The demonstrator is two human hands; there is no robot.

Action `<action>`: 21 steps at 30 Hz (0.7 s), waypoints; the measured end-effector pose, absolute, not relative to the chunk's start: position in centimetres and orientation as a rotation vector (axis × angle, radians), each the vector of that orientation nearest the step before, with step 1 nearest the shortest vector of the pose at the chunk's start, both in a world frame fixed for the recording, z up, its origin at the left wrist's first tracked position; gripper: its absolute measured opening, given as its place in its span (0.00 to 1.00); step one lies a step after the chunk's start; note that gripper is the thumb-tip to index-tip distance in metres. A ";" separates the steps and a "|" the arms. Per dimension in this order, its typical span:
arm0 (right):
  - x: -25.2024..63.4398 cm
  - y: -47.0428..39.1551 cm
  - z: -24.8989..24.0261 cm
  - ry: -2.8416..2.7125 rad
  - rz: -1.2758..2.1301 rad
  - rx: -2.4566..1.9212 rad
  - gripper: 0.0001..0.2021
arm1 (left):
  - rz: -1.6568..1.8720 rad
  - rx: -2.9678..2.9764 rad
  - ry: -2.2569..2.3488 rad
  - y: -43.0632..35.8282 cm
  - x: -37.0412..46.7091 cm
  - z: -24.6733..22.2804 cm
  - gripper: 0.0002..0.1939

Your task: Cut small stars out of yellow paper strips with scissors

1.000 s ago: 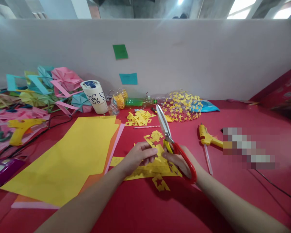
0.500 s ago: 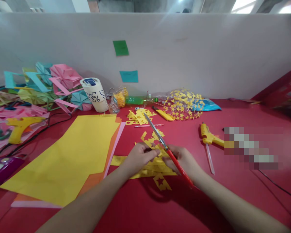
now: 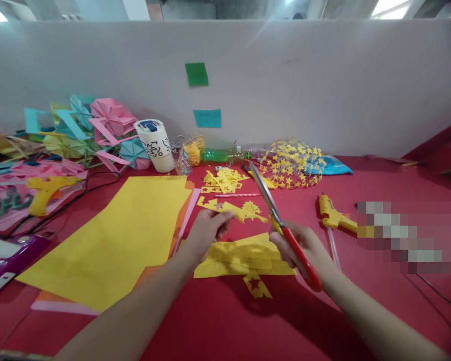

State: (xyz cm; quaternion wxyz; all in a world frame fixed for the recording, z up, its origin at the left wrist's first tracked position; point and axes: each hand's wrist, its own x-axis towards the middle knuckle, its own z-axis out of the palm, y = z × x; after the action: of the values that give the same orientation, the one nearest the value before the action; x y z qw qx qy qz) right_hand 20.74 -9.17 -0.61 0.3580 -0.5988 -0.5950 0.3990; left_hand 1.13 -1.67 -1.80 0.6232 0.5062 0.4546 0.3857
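My left hand (image 3: 207, 231) pinches a thin, jagged yellow paper strip (image 3: 236, 210) between thumb and fingers. In my right hand (image 3: 311, 243) are red-handled scissors (image 3: 263, 185), blades pointing up and away, apart from the strip. A bit of yellow shows by my right thumb; I cannot make out what it is. Below both hands lie flat yellow paper strips (image 3: 240, 258), and nearer me a yellow scrap (image 3: 256, 286) with a star-shaped hole. Small yellow paper stars (image 3: 251, 206) lie in a heap just behind the held strip.
Yellow sheets (image 3: 135, 220) lie over orange and pink ones at left. Behind are yellow scraps (image 3: 225, 179), a pink pencil (image 3: 236, 195), a star-covered clear dome (image 3: 291, 163) and a white cup (image 3: 157, 145). Yellow glue guns (image 3: 327, 213) lie right and left, with cords.
The scissors and my right hand have moved right, away from my left hand. The strip in my left hand is now clear of the blades. The view has shifted slightly.
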 end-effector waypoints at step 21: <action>19.8 -9.8 0.3 -1.781 1.499 -1.598 0.21 | 1.277 1.124 1.058 -0.9 -0.3 -1.2 0.19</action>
State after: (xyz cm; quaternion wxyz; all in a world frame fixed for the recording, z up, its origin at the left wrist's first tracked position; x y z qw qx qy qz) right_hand 19.82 -9.79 0.29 0.1585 -0.5587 -0.6228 0.5243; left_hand -0.33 -0.88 -1.24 0.5387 0.4726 0.4449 0.5371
